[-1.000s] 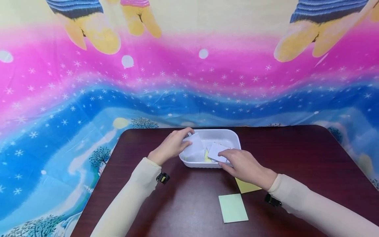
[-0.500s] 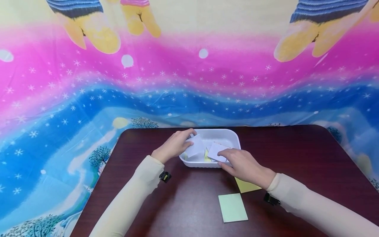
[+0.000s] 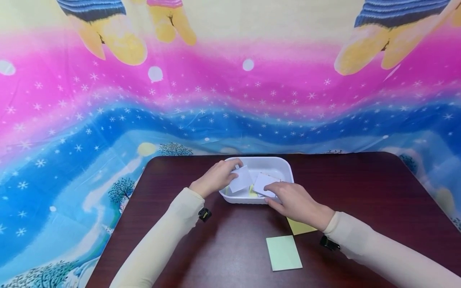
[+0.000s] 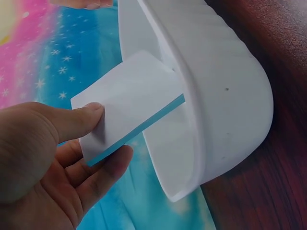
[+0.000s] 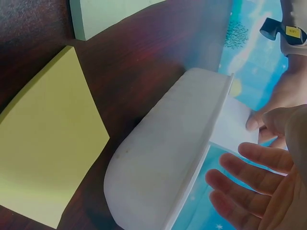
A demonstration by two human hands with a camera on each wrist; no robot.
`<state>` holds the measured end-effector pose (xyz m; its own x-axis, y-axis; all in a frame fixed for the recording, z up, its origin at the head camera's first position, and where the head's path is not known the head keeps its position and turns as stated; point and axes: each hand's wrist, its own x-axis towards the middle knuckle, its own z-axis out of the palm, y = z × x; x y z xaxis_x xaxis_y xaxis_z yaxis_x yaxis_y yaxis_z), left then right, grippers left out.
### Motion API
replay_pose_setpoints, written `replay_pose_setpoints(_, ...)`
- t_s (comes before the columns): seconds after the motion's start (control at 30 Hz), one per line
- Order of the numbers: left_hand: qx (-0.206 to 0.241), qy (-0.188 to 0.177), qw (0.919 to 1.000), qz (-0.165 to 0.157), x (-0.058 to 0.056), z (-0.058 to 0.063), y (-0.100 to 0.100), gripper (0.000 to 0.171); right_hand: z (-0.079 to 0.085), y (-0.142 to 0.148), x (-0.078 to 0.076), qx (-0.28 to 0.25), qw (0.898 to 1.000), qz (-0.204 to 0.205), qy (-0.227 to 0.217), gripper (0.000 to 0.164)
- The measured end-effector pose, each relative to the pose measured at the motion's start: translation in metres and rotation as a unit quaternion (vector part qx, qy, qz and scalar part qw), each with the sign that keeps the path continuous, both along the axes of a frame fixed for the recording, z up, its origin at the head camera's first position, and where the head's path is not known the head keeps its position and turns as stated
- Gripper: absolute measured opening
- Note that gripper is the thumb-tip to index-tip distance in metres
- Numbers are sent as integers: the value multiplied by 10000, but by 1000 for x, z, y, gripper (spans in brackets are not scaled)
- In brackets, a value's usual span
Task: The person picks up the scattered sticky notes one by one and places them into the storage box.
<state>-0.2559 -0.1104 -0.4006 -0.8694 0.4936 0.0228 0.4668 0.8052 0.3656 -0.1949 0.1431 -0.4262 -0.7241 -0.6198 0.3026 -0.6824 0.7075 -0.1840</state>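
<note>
My left hand (image 3: pixel 215 176) pinches a white-topped sticky note pad (image 4: pixel 127 98) with a blue edge, thumb above and fingers below. It holds the pad tilted over the left part of a white plastic tray (image 3: pixel 241 199). My right hand (image 3: pixel 300 202) hovers at the tray's front right rim, its fingers loosely extended and apart in the right wrist view. Beneath its fingertips, in the head view, another white pad (image 3: pixel 264 183) leans inside the tray. A bit of yellow paper (image 3: pixel 252 191) shows beside that pad; the rest of the contents is mostly hidden.
On the dark wooden table (image 3: pixel 216 248), a yellow note pad (image 5: pixel 48 148) lies partly under my right forearm in the head view. A pale green pad (image 3: pixel 284 253) lies nearer to me. A colourful printed cloth (image 3: pixel 230 92) hangs behind the table.
My left hand has moved slightly right with its white pad, bringing it further over the tray. The right hand has stayed almost still.
</note>
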Motion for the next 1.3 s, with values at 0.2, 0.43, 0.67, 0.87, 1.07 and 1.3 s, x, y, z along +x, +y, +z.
replay_pose_setpoints(0.2,-267,108,9994,-194,-4,-5,4,31,0,0,0,-14,10000,12,46,33)
replay_pose_setpoints(0.43,-596,185,9977,-245,-5,-8,9,29,-1,1,0,-87,9999,39,132,30)
replay_pose_setpoints(0.67,-660,-74,9977,-131,-7,-12,13,31,-2,1,1,-136,9998,88,103,31)
replay_pose_setpoints(0.87,-749,-113,9971,-126,-12,-15,15,31,-2,1,0,-177,9996,107,176,31)
replay_pose_setpoints(1.07,-793,-224,9966,-61,-16,-15,15,36,-2,1,-1,-79,9999,48,90,32)
replay_pose_setpoints(1.3,-866,-254,9959,20,-21,-21,15,47,0,0,-1,-44,9999,28,105,32)
